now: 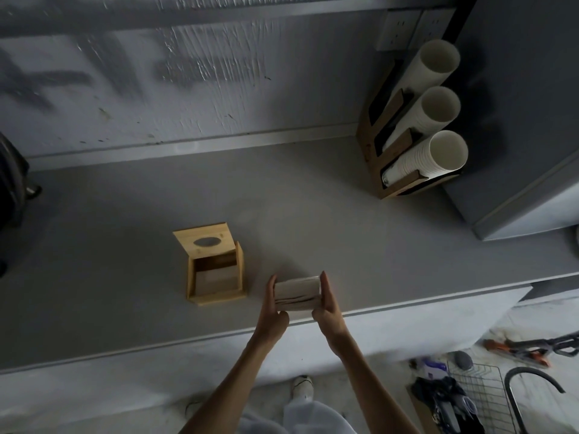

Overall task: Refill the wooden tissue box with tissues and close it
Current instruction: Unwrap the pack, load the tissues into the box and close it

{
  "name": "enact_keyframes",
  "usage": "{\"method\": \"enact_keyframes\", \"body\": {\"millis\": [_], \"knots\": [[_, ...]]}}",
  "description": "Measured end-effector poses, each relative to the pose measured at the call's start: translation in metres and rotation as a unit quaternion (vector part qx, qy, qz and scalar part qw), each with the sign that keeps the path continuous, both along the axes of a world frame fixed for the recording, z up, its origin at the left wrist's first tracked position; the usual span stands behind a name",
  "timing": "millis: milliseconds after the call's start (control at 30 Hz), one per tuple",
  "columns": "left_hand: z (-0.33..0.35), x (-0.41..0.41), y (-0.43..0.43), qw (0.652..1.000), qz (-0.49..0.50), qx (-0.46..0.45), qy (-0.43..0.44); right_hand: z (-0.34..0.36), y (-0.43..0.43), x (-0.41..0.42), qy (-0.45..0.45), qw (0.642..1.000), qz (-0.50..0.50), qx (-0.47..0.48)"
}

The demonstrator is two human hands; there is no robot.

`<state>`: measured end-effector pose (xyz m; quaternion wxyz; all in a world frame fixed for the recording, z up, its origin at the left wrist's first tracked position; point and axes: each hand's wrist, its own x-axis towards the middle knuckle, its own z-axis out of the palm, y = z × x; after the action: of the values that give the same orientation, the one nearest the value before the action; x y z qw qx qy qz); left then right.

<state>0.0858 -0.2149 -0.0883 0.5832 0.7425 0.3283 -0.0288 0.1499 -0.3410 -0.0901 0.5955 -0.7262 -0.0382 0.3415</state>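
Note:
The wooden tissue box [216, 277] stands on the grey counter [125, 239], left of my hands. Its lid [205, 242], with an oval slot, is swung up and back, so the inside shows. A pale stack of tissues [297, 293] is pressed between my palms just right of the box, above the counter's front part. My left hand [273, 305] holds the stack's left end and my right hand [326, 303] holds its right end, fingers straight and pointing away from me.
A wooden cup dispenser [404, 145] with three stacks of white paper cups leans at the back right. A grey cabinet [517, 120] borders the counter's right side. A dark object [11, 183] sits at the left edge. Below right, a wire rack [479, 399] and tools lie on the floor.

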Motion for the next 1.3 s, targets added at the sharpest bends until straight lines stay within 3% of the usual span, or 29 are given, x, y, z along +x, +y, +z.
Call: {"method": "enact_keyframes", "body": {"millis": [200, 333, 533, 767, 1133, 1300], "knots": [[-0.001, -0.002, 0.006, 0.999, -0.032, 0.006, -0.01, -0.007, -0.002, 0.003, -0.031, 0.999, 0.037, 0.006], [0.001, -0.004, 0.008, 0.998, -0.064, 0.008, -0.005, -0.021, -0.002, 0.005, -0.107, 0.989, 0.093, -0.029], [-0.015, -0.013, 0.025, 0.99, -0.082, 0.098, -0.052, -0.022, -0.009, 0.017, -0.232, 0.964, 0.044, -0.126], [-0.01, -0.014, 0.031, 0.982, -0.112, 0.141, -0.047, -0.018, -0.018, 0.027, -0.286, 0.942, 0.109, -0.136], [-0.012, -0.026, 0.033, 0.99, -0.06, 0.113, -0.065, -0.019, -0.02, 0.019, -0.171, 0.981, 0.047, -0.075], [0.019, -0.046, 0.026, 0.996, 0.016, -0.036, -0.074, -0.002, -0.018, 0.002, -0.098, 0.995, 0.024, -0.015]]}}
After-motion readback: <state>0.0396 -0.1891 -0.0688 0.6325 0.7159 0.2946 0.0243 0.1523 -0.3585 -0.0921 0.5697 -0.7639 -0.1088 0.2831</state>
